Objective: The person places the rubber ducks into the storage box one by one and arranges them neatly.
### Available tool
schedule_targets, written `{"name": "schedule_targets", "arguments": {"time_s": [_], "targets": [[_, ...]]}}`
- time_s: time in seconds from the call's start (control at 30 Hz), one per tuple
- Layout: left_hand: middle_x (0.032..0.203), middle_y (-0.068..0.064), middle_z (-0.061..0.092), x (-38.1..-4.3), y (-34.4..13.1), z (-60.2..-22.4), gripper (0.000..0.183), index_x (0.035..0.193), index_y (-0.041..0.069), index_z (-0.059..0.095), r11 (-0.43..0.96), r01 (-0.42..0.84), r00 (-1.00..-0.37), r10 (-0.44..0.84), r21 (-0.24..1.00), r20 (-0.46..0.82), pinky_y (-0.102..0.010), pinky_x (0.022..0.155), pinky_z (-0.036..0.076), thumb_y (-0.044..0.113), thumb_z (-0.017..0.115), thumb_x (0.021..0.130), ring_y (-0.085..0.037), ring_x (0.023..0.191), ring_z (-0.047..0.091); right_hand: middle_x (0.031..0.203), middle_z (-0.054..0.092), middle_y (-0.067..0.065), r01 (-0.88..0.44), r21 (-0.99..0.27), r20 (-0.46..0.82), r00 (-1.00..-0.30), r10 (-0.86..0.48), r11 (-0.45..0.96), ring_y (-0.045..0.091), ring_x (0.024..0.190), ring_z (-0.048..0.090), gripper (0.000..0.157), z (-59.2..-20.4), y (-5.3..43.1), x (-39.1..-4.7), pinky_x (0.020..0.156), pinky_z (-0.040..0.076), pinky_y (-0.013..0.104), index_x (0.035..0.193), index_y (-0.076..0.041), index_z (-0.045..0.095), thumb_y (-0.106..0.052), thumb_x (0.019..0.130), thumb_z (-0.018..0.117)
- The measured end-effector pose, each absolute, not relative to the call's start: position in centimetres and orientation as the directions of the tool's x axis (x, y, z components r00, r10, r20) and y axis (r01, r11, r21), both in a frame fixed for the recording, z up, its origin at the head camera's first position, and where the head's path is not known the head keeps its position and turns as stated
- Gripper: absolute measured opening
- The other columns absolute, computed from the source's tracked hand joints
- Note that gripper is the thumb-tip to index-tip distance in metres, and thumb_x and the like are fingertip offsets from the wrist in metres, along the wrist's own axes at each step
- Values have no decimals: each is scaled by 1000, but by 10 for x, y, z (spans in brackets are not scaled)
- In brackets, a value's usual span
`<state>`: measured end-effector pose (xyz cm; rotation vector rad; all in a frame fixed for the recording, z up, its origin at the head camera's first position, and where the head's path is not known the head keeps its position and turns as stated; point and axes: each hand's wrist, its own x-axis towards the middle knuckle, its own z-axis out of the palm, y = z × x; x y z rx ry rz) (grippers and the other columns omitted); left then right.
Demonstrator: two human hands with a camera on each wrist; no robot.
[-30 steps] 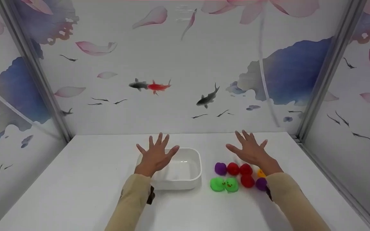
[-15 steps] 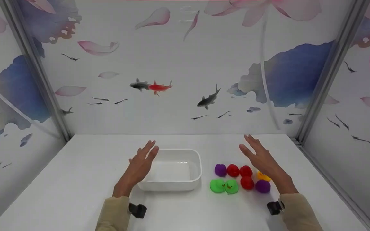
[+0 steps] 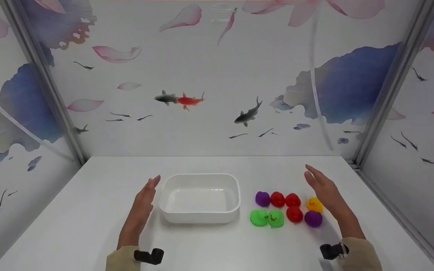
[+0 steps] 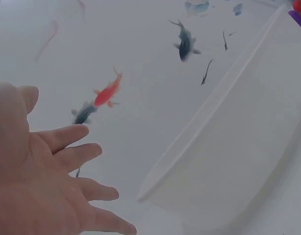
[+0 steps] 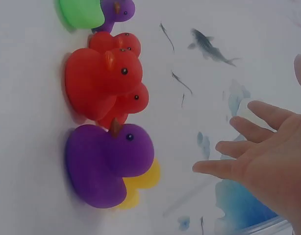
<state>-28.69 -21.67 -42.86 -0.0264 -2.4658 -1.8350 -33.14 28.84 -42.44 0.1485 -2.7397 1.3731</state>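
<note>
My left hand (image 3: 142, 205) hovers just left of a white plastic tub (image 3: 200, 217), its fingers straight and holding nothing. The left wrist view shows its palm and spread fingers beside the tub's wall (image 4: 229, 147). On the right, my right hand (image 3: 328, 192) is held over the table beside a group of rubber ducks, also with straight fingers. A yellow duck (image 3: 314, 205) and a purple duck (image 3: 313, 218) lie nearest to it. Red ducks (image 3: 294, 214), two green ducks (image 3: 259, 217) and another purple duck (image 3: 262, 199) sit further left. In the right wrist view the purple duck (image 5: 106, 166) stands foremost.
A white table (image 3: 217, 248) carries the tub and ducks. Behind it stands a white back panel (image 3: 209, 139) printed with fish and petals. Similar side panels rise at left and right, joined by grey metal posts (image 3: 386, 90).
Both hands have drawn apart and back toward the person, turning from palms down to palms facing inward. The left hand has cleared the tub. The tub and ducks have stayed in place.
</note>
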Motion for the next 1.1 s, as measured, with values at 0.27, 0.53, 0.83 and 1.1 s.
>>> {"name": "schedule_targets", "arguments": {"time_s": [0.27,0.53,0.83,1.1], "targets": [[170,-15,11,-291,-231,-454,76,161,13,19,194,-88,-995,-59,977,-78,-67,118,25,62,28,104,-49,153,12,164,31,13,-127,-910,140,-990,4,394,35,152,27,73,-440,309,-331,118,33,49,156,-10,34,-60,102,36],[169,-18,8,-295,-227,-467,91,160,14,24,170,-159,-985,-89,973,-145,-61,114,38,71,46,94,-52,150,18,162,32,18,75,-946,-42,-993,108,315,36,149,33,81,-451,319,-335,121,33,54,154,-8,35,-61,95,54],[167,-21,17,-301,-225,-462,65,158,10,28,175,-165,-984,-90,971,-151,-60,109,45,43,47,105,-53,148,24,164,17,28,157,-848,-149,-987,55,506,50,148,23,88,-452,326,-341,120,24,66,157,-10,29,-63,93,58],[161,-28,26,-299,-216,-462,62,160,6,17,148,-181,-980,-105,972,-166,-51,93,59,29,42,108,-53,139,40,163,11,32,267,-825,-257,-962,91,497,52,145,25,94,-461,335,-341,119,28,62,158,-4,22,-56,92,64]]}}
